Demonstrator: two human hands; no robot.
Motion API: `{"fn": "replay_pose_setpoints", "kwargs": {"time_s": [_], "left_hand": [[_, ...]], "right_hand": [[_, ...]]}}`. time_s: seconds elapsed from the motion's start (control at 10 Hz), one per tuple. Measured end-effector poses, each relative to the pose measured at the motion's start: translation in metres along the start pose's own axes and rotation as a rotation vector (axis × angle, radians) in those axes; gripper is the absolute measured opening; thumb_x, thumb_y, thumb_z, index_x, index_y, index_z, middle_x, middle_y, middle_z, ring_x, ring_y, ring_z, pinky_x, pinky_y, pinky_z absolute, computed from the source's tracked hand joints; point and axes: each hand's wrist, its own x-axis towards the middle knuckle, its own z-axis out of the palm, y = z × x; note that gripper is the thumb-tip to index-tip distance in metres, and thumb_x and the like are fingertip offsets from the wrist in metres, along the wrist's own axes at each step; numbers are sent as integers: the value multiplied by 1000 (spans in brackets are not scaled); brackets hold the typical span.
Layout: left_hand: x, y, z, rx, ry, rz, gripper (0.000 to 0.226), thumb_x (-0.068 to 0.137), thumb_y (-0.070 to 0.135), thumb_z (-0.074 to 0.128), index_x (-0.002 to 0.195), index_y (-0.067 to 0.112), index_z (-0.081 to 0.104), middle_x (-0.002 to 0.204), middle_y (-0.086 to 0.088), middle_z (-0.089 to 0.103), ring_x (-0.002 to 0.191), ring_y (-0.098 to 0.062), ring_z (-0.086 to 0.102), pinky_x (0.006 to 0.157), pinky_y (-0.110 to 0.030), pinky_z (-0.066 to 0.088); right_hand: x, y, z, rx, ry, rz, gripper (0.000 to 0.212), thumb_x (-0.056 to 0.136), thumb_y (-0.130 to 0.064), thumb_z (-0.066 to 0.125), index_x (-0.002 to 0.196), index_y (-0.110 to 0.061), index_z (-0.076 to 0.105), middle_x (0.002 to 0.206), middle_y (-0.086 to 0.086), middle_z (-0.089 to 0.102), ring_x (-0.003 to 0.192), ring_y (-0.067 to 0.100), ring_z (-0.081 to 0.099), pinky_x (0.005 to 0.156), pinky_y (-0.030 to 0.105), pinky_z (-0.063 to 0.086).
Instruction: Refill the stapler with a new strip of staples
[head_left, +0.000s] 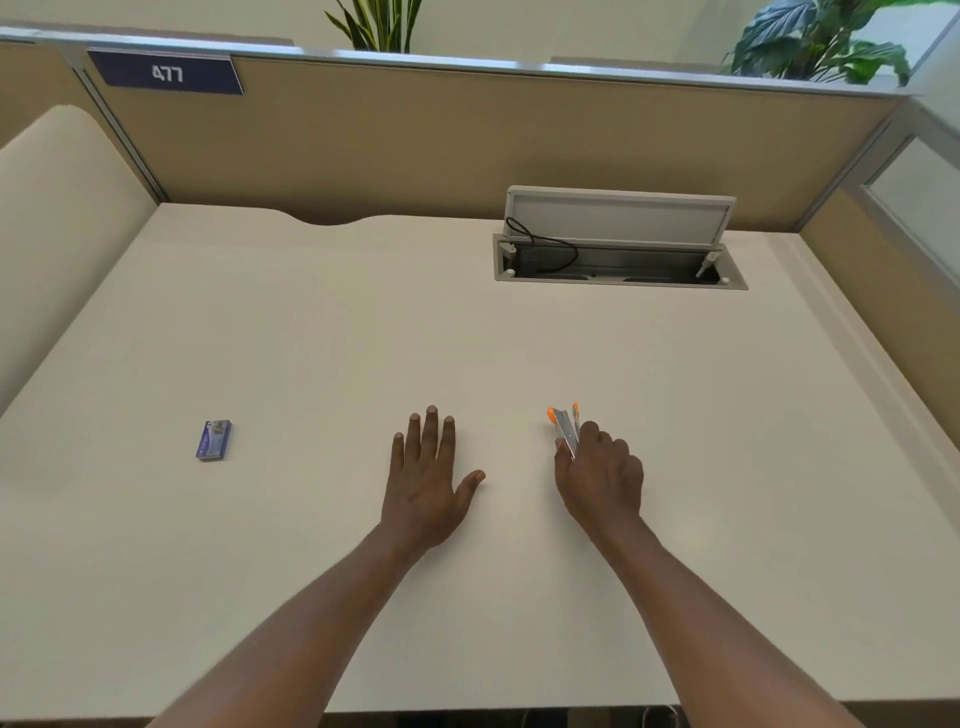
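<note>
Bare left hand (423, 483): uncovered skin throughout, short-trimmed nails visible on the fingertips (431, 411), faint tendon lines across the back. Bare right hand (597, 478): uncovered too, knuckle ridges marked on the back. Behind the grip: bare right forearm (691, 613), slender, uncovered from wrist to lower frame edge. Left of the grip: bare left forearm (311, 623), same build, uncovered wrist to frame edge.

Cream worktop (311, 338), notched at its far edge. Sunk into its far right, a grey cable box (621, 284), lid (621, 215) tipped up and back, black cable (543, 239) looped inside. Behind, a tan partition (467, 140) with a metal top rail, bearing a blue plate (166, 74) marked 477. Beyond the rail, a spiky-leaved plant (376, 23) and a broad-leaved plant (821, 41). At left, a rounded cream panel (57, 208).
</note>
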Motion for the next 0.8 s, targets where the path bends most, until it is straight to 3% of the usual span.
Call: {"fn": "replay_pose_setpoints", "kwargs": {"time_s": [0.2,0.4,0.5,0.6,0.7,0.8], "left_hand": [[-7,3,18,20,-25,-52,88,95,67,14,162,11,10,170,-10,-4,157,-31,-6,127,-48,2],[-8,3,20,12,-11,-41,87,95,67,14,162,11,7,170,-8,-7,157,-29,-10,127,-49,1],[-9,4,19,6,-26,-43,87,95,67,12,162,12,3,169,-7,-11,156,-27,-13,127,-48,0],[-14,7,22,6,-17,-22,85,95,64,12,162,12,4,169,-5,-10,156,-25,-13,127,-47,-1],[-18,12,17,-29,-7,-7,82,96,60,15,161,11,6,169,-6,-7,156,-24,-10,127,-46,0],[-24,14,20,-35,14,18,79,97,57,16,161,11,5,169,-5,-6,156,-25,-9,127,-45,-1]], "right_hand": [[10,10,16,-83,-133,33,43,102,-48,39,121,-12,55,112,8,64,103,29,59,78,38,40],[16,20,16,-79,-160,64,59,98,-63,39,117,-10,55,110,9,62,102,29,58,77,38,39],[10,21,9,-40,-78,51,65,93,-68,43,119,-9,52,111,11,59,102,31,55,79,41,41],[-6,15,10,87,93,-135,69,95,-59,50,138,-4,51,131,19,58,121,38,54,96,46,45],[-27,-1,13,266,66,-443,71,98,-46,56,152,-1,41,159,21,40,150,39,34,121,50,30],[-44,-10,29,307,-91,-539,73,103,-46,47,159,-6,23,169,13,14,157,32,7,128,45,6]]}}
